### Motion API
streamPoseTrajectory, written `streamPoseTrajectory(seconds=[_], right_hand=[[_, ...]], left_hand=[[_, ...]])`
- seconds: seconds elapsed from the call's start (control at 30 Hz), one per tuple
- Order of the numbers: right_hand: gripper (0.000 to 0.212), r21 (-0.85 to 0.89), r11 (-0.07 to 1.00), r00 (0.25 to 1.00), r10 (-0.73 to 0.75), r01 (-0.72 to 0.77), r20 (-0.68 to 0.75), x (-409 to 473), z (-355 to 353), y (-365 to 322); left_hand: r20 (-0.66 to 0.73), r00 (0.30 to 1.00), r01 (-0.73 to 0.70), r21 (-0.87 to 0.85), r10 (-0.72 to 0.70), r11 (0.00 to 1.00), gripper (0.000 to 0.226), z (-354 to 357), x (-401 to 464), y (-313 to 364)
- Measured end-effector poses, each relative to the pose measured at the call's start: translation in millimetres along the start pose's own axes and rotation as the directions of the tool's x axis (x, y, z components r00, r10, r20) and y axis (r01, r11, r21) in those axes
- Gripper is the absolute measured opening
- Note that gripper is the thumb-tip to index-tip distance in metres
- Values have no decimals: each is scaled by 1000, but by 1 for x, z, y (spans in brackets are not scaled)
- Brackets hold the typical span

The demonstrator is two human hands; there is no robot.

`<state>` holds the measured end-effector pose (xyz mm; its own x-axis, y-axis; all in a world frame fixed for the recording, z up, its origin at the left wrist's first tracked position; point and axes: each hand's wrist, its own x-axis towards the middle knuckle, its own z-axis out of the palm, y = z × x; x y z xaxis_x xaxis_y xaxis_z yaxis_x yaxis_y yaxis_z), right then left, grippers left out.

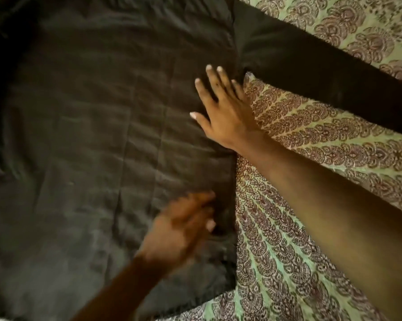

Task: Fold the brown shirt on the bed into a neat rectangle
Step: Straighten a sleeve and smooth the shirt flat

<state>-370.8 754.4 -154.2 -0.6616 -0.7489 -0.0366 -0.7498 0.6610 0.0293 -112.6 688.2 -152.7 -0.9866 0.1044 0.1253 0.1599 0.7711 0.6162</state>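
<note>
Mostly the brown shirt [98, 126] is filling the left of the view, lying spread flat on the bedspread [311, 205], its left and top edges running out of frame and darkening into shadow. One sleeve [311, 66] is stretching away to the right, cut off at the border. The left hand [179, 228] is blurring badly, hovering over or touching the shirt's right edge, so I cannot tell how its fingers are set. The right hand [223, 107] is lying palm down, fingers spread open and flat, near the armpit seam. Patterned bedspread is lying bare to the right of the hem
</note>
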Motion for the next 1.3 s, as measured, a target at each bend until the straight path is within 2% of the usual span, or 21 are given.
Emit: streamPoseTrajectory(seconds=[0.1,0.17,0.27,0.33,0.4,0.53,0.67,0.77,0.83,0.9,0.97,1.07,1.2,1.3], right_hand=[[72,44,999,997,13,-17,71,-32,17,-8],[74,38,999,994,-33,30,102,-74,16,-17],[76,12,993,974,-116,116,197,-142,5,-31],[74,19,990,960,-142,142,241,-174,1,-37],[70,21,996,976,-94,92,197,-191,-3,-41],[64,63,994,995,87,-90,40,-157,-9,-54],[66,82,992,991,86,-95,104,-124,3,-78],[68,80,994,987,67,-79,144,-162,15,-91],[69,73,995,986,60,-72,155,-208,13,-96],[70,56,998,984,28,-39,177,-255,9,-103],[70,50,999,974,0,-12,228,-290,5,-108],[71,110,990,980,65,-87,189,-307,-6,-112],[71,209,951,971,237,-228,-20,-255,-24,-127],[71,202,942,960,279,-268,-26,-200,-18,-146]], left_hand=[[-172,960,250,167,-222,954,35,-27,30,-39],[-136,944,327,291,-299,899,53,-36,46,-63],[57,954,237,449,-293,861,77,-33,40,-73],[122,957,178,472,-264,864,85,-28,20,-62],[167,959,134,451,-230,883,88,-22,-5,-45],[219,950,105,449,-223,887,93,-9,-58,-11],[277,946,43,413,-170,910,86,-2,-102,10],[180,970,83,378,-161,922,70,-4,-119,14],[48,973,196,362,-228,912,64,-11,-115,10],[-24,947,306,380,-322,873,67,-22,-102,0],[18,931,319,445,-365,837,74,-27,-92,-11],[164,935,185,530,-314,828,84,-22,-106,-11],[228,940,102,524,-255,846,90,-9,-151,12],[242,950,68,451,-196,890,86,-9,-175,19]])
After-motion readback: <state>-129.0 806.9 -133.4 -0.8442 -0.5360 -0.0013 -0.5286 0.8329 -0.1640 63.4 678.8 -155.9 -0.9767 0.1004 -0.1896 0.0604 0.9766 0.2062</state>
